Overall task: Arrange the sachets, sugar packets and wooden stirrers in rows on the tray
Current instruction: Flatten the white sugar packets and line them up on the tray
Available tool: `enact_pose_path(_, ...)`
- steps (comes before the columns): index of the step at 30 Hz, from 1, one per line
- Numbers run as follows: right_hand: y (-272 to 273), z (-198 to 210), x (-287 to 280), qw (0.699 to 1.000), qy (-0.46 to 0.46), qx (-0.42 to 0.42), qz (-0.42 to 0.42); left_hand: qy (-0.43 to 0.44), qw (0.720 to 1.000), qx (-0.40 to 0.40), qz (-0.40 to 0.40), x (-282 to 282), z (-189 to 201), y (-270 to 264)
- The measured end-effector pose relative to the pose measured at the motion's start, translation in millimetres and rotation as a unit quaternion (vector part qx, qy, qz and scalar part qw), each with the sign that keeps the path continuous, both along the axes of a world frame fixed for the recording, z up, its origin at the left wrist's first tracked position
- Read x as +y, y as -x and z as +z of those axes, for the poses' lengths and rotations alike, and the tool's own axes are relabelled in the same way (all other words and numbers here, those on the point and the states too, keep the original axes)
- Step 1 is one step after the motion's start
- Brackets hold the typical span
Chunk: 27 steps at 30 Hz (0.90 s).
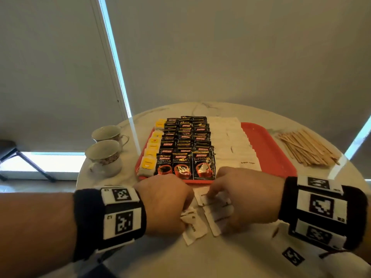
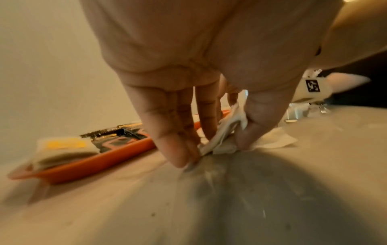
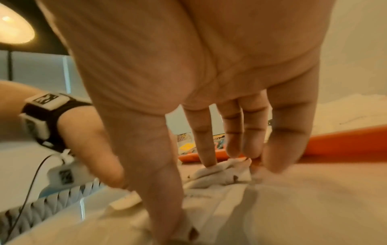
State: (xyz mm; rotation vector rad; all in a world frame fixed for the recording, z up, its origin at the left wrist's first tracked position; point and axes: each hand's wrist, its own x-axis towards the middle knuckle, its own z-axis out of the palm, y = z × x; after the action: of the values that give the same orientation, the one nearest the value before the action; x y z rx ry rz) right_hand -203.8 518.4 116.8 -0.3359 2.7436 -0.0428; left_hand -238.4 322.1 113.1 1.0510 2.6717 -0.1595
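A red tray point(image 1: 269, 149) holds rows of yellow-tagged tea bags point(image 1: 151, 149), black coffee sachets point(image 1: 185, 143) and white sugar packets point(image 1: 234, 141). Wooden stirrers point(image 1: 309, 147) lie in a loose heap on the table to the tray's right. Several loose sugar packets point(image 1: 195, 231) lie on the table in front of the tray. My left hand point(image 1: 187, 215) pinches one crumpled packet point(image 2: 226, 132) between thumb and fingers. My right hand point(image 1: 218, 209) presses straight fingers and its thumb down on the other loose packets point(image 3: 220, 190).
Two teacups point(image 1: 104, 157) stand left of the tray on the round marble table point(image 1: 220, 261). The tray's right strip is bare red. A chair shows on the floor at the far left.
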Motion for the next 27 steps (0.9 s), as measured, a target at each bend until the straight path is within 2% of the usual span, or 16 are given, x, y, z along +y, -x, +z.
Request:
enact_pose_path(9,3,2,-18,0.999,-0.003,0.03,0.013,-0.032,0.998,-0.038,0.025,-1,-6,3)
enact_pose_path(17,11,-3,-22,0.999,0.009,0.019,0.031,-0.035,0.999,-0.008,-0.017,7,-10,-2)
enact_pose_path(20,15,-4,-22,0.999,0.006,0.025,0.02,-0.027,1.0,-0.004,0.011,2,-8,2)
enact_pose_path(22,21,0,-15,0.999,0.041,0.032,-0.005,-0.074,0.996,-0.012,0.05,-4,-4,13)
enact_pose_path(23,24,3,-9,0.996,0.081,0.034,-0.03,-0.142,0.984,-0.047,0.095,-7,-2,21)
enact_pose_path(24,29,6,-3,0.987,0.146,0.034,-0.066,-0.241,0.951,-0.112,0.156,-8,0,28)
enact_pose_path(25,33,10,3,0.965,0.237,0.034,-0.107,-0.348,0.892,-0.189,0.218,-6,3,33)
enact_pose_path(27,44,16,11,0.885,0.427,0.028,-0.183,-0.499,0.753,-0.304,0.301,3,10,44)
